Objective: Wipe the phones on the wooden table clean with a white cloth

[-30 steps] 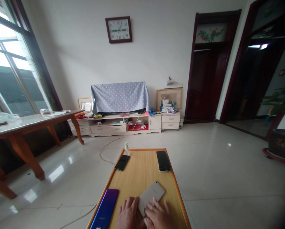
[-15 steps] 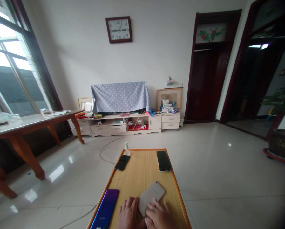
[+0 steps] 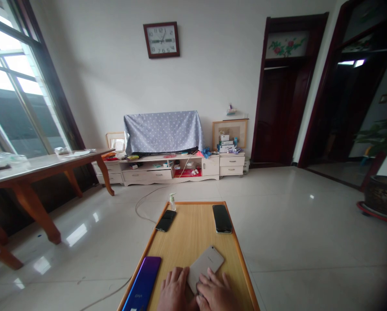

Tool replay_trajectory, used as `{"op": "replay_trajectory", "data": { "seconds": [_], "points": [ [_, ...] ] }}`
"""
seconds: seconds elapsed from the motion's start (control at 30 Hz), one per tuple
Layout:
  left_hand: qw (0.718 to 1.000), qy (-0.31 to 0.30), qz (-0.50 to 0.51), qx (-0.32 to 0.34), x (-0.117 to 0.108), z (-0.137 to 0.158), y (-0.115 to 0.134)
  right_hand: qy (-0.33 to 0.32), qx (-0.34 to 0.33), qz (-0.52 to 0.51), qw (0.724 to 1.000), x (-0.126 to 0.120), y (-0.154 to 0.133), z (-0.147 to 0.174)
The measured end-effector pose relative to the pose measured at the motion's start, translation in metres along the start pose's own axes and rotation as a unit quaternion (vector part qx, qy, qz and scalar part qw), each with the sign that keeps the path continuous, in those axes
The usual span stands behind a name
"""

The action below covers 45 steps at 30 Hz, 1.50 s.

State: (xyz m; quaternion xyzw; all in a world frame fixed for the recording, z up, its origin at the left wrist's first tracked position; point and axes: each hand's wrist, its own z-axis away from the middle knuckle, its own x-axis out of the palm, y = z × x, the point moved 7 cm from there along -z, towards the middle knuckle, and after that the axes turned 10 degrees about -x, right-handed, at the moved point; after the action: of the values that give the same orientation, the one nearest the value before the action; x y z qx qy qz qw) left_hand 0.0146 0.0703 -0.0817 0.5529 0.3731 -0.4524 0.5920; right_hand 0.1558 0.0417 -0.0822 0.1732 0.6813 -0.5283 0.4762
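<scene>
A silver-white smartphone lies back up and slanted on the wooden tabletop. My left hand rests flat by its lower left edge, the index finger touching that edge. Across the phone's lower right part lies my right hand, fingers spread, fingertips on its back. Both hands are open, and the thumbs are partly hidden near the bottom of the view. A blue-purple smartphone lies back up to the left of my left hand.
Toward the table's far end lie a black smartphone on the left and dark stacked phones on the right. A green-topped pump bottle stands at the far left corner. Beyond are a low cabinet and a marble-topped table.
</scene>
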Motion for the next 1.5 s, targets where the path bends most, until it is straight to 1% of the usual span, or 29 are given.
{"op": "replay_trajectory", "data": {
  "seconds": [0.27,0.47,0.87,1.07,1.33,1.5],
  "points": [
    [1.000,-0.011,-0.014,-0.009,-0.0002,0.0005,0.0009,-0.003,0.004,0.000,1.000,0.0008,0.0006,0.0000],
    [1.000,-0.003,-0.008,-0.004,0.0047,-0.0023,-0.0029,0.000,-0.004,0.005,1.000,0.0003,0.0007,-0.0008],
    [1.000,-0.001,-0.017,-0.005,0.0057,-0.0018,-0.0027,-0.006,0.000,0.010,1.000,0.0012,0.0023,0.0001],
    [1.000,-0.006,-0.019,-0.004,0.0023,-0.0015,-0.0001,0.002,-0.001,0.005,1.000,-0.0005,0.0022,-0.0004],
    [1.000,-0.011,-0.019,-0.009,-0.0016,-0.0006,0.0027,0.000,-0.003,-0.004,1.000,0.0039,0.0051,-0.0011],
    [1.000,-0.018,-0.019,-0.010,-0.0009,-0.0011,0.0028,-0.002,-0.001,-0.003,1.000,0.0008,0.0031,-0.0007]
  ]
}}
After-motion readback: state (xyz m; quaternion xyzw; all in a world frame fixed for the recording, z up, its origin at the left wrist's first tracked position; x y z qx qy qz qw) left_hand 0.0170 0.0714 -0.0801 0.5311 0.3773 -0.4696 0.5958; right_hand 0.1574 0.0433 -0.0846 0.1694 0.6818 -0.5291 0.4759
